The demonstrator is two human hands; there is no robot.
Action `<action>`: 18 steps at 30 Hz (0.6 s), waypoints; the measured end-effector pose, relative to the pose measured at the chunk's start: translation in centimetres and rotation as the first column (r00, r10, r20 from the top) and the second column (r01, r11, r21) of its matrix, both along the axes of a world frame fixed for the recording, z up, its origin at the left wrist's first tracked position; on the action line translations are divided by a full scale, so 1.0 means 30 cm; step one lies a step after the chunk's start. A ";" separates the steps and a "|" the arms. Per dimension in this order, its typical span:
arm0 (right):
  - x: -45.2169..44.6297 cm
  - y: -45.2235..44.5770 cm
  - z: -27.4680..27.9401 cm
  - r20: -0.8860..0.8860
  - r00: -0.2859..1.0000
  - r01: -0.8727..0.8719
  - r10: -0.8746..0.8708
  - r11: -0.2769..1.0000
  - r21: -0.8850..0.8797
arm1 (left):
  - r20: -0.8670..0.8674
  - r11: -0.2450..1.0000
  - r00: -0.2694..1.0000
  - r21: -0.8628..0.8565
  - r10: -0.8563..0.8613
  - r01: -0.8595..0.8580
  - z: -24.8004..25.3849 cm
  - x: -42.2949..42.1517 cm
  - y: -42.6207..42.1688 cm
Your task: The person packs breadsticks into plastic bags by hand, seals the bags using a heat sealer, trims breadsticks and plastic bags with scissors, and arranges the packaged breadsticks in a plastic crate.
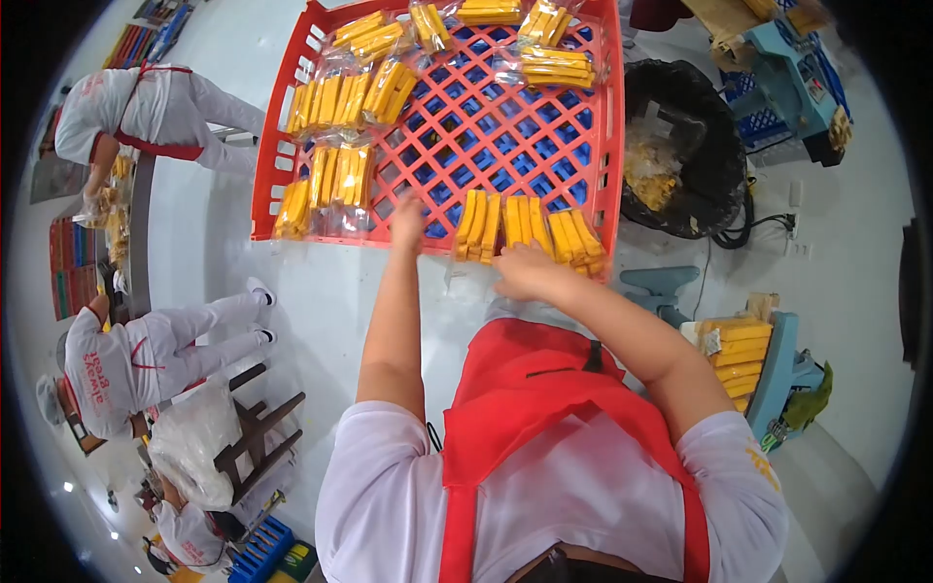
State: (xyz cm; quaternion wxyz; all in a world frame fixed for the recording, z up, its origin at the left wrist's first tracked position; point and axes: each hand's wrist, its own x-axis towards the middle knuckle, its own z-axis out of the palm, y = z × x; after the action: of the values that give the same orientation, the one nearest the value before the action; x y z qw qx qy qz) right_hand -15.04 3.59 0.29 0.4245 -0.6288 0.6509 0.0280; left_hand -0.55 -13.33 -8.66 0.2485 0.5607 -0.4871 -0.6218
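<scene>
In the head view a red plastic crate (610,126) holds clear packets of yellow sticks. My right hand (530,270) is at the crate's near edge, its bent fingers on the lower end of a packet of yellow sticks (525,222). On either side of that packet lie two similar ones, a left packet (476,223) and a right packet (575,238). My left hand (408,223) reaches over the near rim, left of these, smeared by motion; whether it holds anything does not show. More packets (340,175) line the crate's left side, and others (556,66) lie at the far end.
Blue crate lattice (466,126) shows beneath the red one. To the right stands a bin with a black liner (695,185); nearer, stacked yellow packets (739,355) sit by a blue-grey machine (773,374). Co-workers (146,364) work on the left, near a dark stool (258,432).
</scene>
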 end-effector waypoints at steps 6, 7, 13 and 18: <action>-0.041 0.045 0.035 0.128 0.991 0.072 -0.050 0.981 -0.181 | -0.125 0.692 0.692 -0.055 0.711 -0.720 -0.136 0.248 -0.256; -0.054 0.064 0.029 0.223 0.970 0.171 -0.096 0.922 -0.348 | -0.150 0.694 0.692 -0.053 0.706 -0.718 -0.113 0.245 -0.281; -0.166 0.137 0.038 0.401 0.884 0.360 -0.241 0.898 -0.255 | 0.426 0.568 0.453 -0.194 0.783 -0.800 0.000 0.132 -0.305; -0.190 0.185 0.083 0.564 0.692 0.604 -0.450 0.789 -0.111 | -0.021 0.683 0.827 0.577 0.561 -0.448 -0.196 0.281 -0.373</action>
State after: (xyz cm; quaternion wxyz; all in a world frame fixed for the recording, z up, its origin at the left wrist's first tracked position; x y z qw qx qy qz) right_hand -20.73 9.15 2.79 0.4741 -0.4513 0.6656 -0.3586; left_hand 7.88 -24.51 -14.54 0.2860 0.6559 -0.0862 -0.6933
